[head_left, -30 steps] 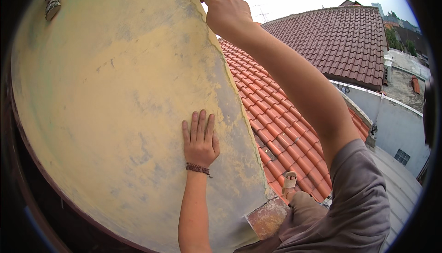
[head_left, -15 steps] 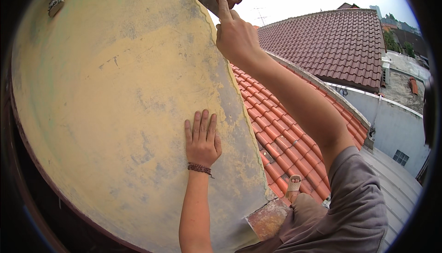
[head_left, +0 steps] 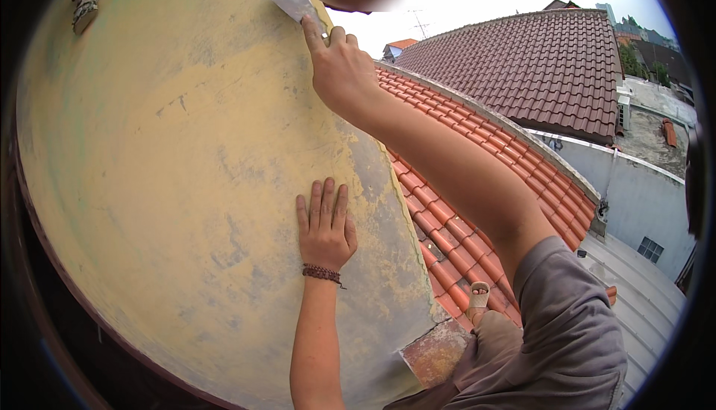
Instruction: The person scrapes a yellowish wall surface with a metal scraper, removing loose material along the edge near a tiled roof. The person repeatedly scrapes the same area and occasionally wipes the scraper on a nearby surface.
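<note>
Gripping a metal scraper (head_left: 289, 1) in the right hand (head_left: 343, 73), closing round the handle and laying one finger toward the blade, likely for aim and even pressure. Holding that blade over the painted surface (head_left: 186, 156) near the top of its right edge, pointing the broad end up and left, leaving contact between blade and surface hard to tell. Bracing the left hand (head_left: 327, 238) flat on the surface, lower down and inward from the same edge, probably for balance against the long reach; holding nothing there, resting the fingers slightly apart. Standing with a sandalled foot (head_left: 479, 296) on the orange tile roof (head_left: 440, 235), beyond the surface's lower right edge, presumably for footing close to the work.
</note>
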Action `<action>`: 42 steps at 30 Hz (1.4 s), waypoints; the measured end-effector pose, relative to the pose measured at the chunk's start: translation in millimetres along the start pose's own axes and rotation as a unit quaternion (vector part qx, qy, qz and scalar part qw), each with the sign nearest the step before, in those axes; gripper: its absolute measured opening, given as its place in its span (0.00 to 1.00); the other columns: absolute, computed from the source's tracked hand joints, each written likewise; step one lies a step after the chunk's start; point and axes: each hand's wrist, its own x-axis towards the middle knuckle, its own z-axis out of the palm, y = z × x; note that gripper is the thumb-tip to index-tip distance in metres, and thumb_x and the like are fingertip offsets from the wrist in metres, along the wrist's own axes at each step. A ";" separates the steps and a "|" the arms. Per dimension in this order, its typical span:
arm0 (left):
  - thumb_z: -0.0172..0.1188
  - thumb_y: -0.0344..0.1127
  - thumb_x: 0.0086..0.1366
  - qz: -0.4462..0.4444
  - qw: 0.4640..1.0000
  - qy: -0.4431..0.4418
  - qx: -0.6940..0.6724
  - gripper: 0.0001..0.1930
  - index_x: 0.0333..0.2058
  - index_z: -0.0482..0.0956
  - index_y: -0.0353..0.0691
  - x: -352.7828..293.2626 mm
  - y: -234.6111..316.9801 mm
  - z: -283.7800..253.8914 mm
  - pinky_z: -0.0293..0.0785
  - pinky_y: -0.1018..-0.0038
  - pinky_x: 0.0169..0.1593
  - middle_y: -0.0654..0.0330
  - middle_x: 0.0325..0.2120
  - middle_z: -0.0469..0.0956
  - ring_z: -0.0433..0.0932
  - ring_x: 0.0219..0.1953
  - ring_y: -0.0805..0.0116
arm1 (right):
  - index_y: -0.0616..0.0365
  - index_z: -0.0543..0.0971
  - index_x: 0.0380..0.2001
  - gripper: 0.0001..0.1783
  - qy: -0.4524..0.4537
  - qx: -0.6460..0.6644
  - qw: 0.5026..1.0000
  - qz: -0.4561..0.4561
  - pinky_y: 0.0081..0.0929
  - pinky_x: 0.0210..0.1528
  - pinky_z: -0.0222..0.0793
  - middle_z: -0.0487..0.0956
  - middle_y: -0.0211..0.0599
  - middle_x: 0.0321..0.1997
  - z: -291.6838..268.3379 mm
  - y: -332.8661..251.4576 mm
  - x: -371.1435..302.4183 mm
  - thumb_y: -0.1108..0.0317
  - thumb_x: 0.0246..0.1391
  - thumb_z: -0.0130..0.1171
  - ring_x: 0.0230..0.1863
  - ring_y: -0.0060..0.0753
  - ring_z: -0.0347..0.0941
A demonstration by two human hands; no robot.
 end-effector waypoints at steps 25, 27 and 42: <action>0.45 0.39 0.67 0.000 1.000 -0.001 0.004 0.26 0.63 0.68 0.42 -1.9 -3.8 -2.9 0.46 0.46 0.71 0.52 0.66 0.63 0.58 0.69 0.51 | 0.73 0.37 0.70 0.52 -0.162 0.193 0.954 0.164 0.39 0.49 0.76 0.59 0.74 0.59 -12.9 -73.2 47.0 0.77 0.48 0.55 0.50 0.62 0.75; 0.45 0.39 0.67 0.002 1.000 0.004 0.002 0.26 0.63 0.69 0.43 -0.2 -1.9 -2.5 0.47 0.45 0.71 0.53 0.66 0.63 0.58 0.69 0.51 | 0.72 0.37 0.70 0.52 -0.108 0.194 0.963 0.152 0.39 0.49 0.76 0.61 0.73 0.58 -6.5 -66.8 55.8 0.76 0.49 0.56 0.49 0.61 0.76; 0.36 0.50 0.74 -0.121 0.985 -0.029 0.116 0.28 0.70 0.55 0.57 -19.9 11.0 3.1 0.40 0.49 0.73 0.58 0.72 0.50 0.47 0.74 0.57 | 0.64 0.48 0.72 0.44 -0.160 0.089 0.983 0.026 0.40 0.29 0.74 0.69 0.54 0.39 -1.2 51.6 -274.9 0.77 0.53 0.53 0.30 0.50 0.73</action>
